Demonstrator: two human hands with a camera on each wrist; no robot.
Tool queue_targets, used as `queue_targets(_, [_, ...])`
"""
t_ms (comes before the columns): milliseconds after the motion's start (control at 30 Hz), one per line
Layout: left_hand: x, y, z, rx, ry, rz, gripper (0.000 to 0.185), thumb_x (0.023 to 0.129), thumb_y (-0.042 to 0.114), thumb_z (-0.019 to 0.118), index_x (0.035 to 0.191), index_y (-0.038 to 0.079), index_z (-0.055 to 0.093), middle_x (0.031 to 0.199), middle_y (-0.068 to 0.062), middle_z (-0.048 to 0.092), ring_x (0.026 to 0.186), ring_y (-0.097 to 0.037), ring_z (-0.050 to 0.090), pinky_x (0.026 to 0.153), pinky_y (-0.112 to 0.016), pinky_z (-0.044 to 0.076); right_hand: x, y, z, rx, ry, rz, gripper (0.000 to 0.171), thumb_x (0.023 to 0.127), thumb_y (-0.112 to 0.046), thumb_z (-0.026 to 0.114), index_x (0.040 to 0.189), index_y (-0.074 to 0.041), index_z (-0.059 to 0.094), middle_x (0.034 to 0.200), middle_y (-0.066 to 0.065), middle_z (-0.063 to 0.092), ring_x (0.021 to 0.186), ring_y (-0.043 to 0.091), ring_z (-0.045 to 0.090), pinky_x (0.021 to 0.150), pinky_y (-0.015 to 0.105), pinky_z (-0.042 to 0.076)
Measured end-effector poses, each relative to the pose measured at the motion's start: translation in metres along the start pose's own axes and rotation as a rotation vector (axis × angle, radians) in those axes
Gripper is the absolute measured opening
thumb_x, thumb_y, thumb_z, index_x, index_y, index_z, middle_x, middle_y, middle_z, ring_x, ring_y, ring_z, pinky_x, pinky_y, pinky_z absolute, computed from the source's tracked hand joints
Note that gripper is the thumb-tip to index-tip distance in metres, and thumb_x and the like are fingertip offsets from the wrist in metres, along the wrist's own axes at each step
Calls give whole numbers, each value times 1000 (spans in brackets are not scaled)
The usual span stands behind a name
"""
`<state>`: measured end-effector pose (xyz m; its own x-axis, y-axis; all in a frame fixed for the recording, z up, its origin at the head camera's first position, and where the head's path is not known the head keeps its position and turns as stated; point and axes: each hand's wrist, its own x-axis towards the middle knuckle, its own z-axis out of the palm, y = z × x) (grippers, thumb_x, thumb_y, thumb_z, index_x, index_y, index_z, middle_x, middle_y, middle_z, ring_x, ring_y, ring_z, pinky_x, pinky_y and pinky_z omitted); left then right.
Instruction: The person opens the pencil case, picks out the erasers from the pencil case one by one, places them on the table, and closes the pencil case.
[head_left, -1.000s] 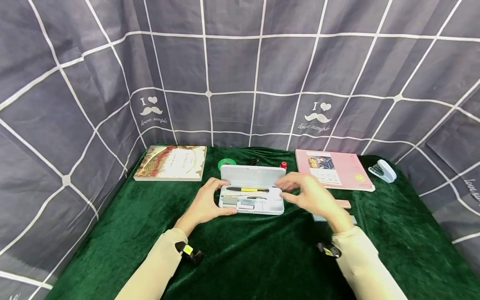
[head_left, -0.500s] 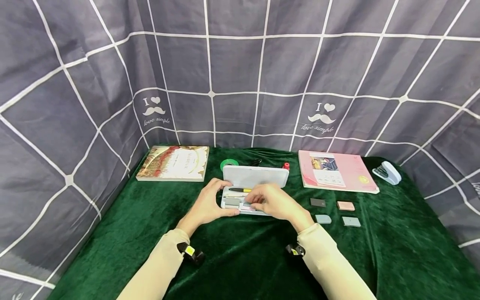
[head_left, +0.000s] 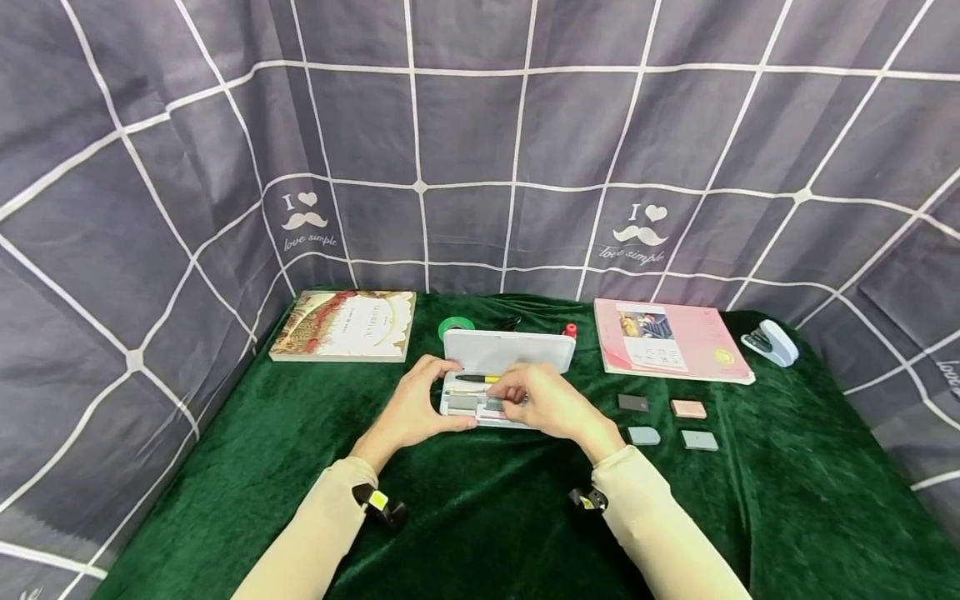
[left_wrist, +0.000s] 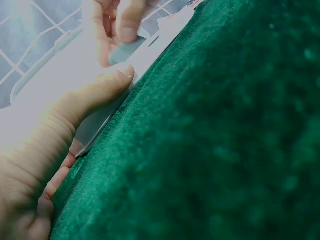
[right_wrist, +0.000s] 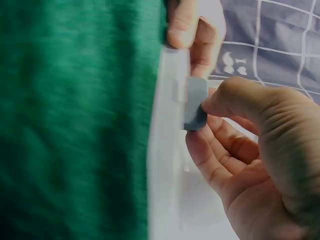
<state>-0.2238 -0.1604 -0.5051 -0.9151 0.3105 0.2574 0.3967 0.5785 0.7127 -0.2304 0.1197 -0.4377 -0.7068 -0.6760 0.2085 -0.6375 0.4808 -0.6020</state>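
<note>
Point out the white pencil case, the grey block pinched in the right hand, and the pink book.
White pencil case (head_left: 483, 350), head view: inside of its raised lid.
Grey block (right_wrist: 194, 97), right wrist view: its flat face.
Pink book (head_left: 688, 340), head view: its cover.

Books (head_left: 343, 327): two, one of them pink
Pencil cases (head_left: 487, 348): one
Black-and-yellow pens (head_left: 474, 378): one
Loose small blocks (head_left: 633, 402): four; one black, one pink, two blue-grey
Grey blocks (right_wrist: 195, 103) in the right fingers (right_wrist: 235, 95): one
Green rings (head_left: 454, 319): one
Red items (head_left: 569, 330): one
White-and-black devices (head_left: 783, 343): one
Wrist cameras (head_left: 380, 502): two
</note>
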Motion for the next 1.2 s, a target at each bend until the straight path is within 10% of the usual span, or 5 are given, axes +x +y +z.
queue_targets(267, [0,2,3,2,-8,-30,86,76,47,105,146,20,65,143,-1,60,133,-28,61,116,-54,52,-42,-2,-48,-96,138,-62,29,87,5,81,109,-12,86,98,-8,71,88,15,66,80,38,58])
queue_targets(767, [0,2,-2,24,-20,-28,87,76,48,104,147,16,65,143,-4,61,135,-30,61,116,-56,52,-224,37,-99,-304,373,169,50,77,12,92,103,-30,83,103,-15,74,84,1,64,72,13,47])
queue_targets(1200, [-1,6,-4,8,-9,-36,87,75,45,106,146,16,66,144,-5,61,135,-32,62,116,-56,51,-252,52,-85,-262,247,189,52,75,11,96,92,-34,75,94,-18,65,79,1,58,68,15,45])
